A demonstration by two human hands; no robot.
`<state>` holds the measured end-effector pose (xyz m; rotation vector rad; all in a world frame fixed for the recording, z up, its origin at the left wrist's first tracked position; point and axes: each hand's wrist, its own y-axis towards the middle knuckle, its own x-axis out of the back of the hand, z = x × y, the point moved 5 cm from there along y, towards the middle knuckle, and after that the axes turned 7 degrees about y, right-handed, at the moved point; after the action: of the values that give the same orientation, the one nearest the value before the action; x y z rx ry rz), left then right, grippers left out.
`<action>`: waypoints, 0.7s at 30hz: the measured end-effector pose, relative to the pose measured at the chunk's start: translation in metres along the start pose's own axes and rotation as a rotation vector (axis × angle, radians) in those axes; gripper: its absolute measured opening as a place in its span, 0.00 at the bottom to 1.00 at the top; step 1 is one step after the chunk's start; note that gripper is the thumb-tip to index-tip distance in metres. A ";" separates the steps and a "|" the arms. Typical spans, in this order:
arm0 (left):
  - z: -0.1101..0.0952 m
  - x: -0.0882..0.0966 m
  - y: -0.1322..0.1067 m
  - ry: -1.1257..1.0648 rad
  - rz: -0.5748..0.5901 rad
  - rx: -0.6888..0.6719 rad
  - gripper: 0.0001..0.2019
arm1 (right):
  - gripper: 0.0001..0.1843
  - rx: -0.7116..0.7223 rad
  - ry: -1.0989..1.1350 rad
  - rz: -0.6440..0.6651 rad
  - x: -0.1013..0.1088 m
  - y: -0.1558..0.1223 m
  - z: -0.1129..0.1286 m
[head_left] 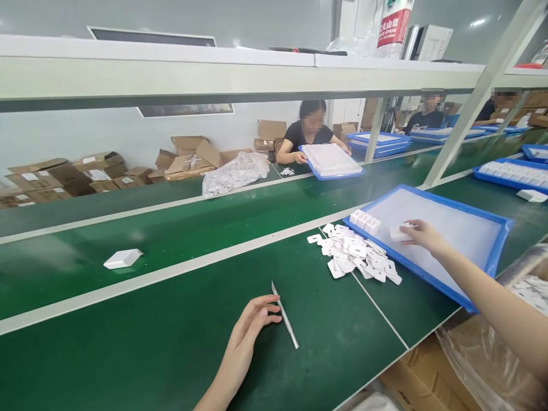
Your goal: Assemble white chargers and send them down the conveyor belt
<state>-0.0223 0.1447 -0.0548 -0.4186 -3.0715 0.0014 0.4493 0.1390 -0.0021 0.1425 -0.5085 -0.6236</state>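
My right hand (422, 236) is closed on a small white plastic box (399, 232), over the left part of a blue-rimmed tray (492, 248) lined with white. Several similar white boxes (365, 221) stand in a row in the tray's left corner. My left hand (253, 326) rests low over the green bench, its fingers slightly curled and apart. Right at its fingertips lies a slim silver craft knife (286, 318), blade pointing away from me; whether the fingertips touch it is unclear. Between the knife and the tray is a loose heap of flat white plastic pieces (353, 251) with slots.
A conveyor belt (180, 234) runs behind the bench, carrying a single white piece (123, 258). Across it, a person (311, 134) holds a filled blue tray (331, 161). A shelf (240, 74) crosses overhead, with a slanted post (462, 108). Cardboard boxes (417, 371) sit below the bench edge.
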 end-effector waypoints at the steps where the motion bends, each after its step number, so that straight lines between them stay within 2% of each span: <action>1: 0.000 0.001 0.000 0.006 -0.005 0.001 0.20 | 0.16 -0.051 -0.059 0.041 -0.006 0.006 -0.006; 3: 0.001 0.003 0.000 0.026 0.008 0.005 0.22 | 0.19 -0.159 -0.176 0.126 -0.018 0.018 -0.016; 6: 0.002 0.007 0.001 0.047 0.028 0.005 0.23 | 0.26 -0.151 -0.293 0.231 -0.025 0.030 -0.016; 9: 0.004 0.009 0.001 0.055 0.032 0.008 0.23 | 0.28 0.011 -0.354 0.344 -0.024 0.028 -0.004; 12: 0.005 0.008 0.002 0.057 0.052 0.011 0.22 | 0.19 0.204 -0.384 0.467 -0.027 0.018 0.007; 14: 0.005 0.006 0.003 0.057 0.056 0.009 0.22 | 0.18 0.292 -0.393 0.508 -0.032 0.012 0.008; 16: 0.004 0.008 0.003 0.062 0.035 -0.005 0.21 | 0.19 0.343 -0.395 0.475 -0.036 0.012 0.006; 21: -0.005 0.022 -0.003 0.141 -0.063 -0.076 0.18 | 0.19 0.388 -0.308 0.276 -0.035 0.018 0.004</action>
<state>-0.0445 0.1482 -0.0487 -0.3099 -2.9509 -0.1417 0.4325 0.1748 -0.0085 0.3396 -0.9288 -0.2704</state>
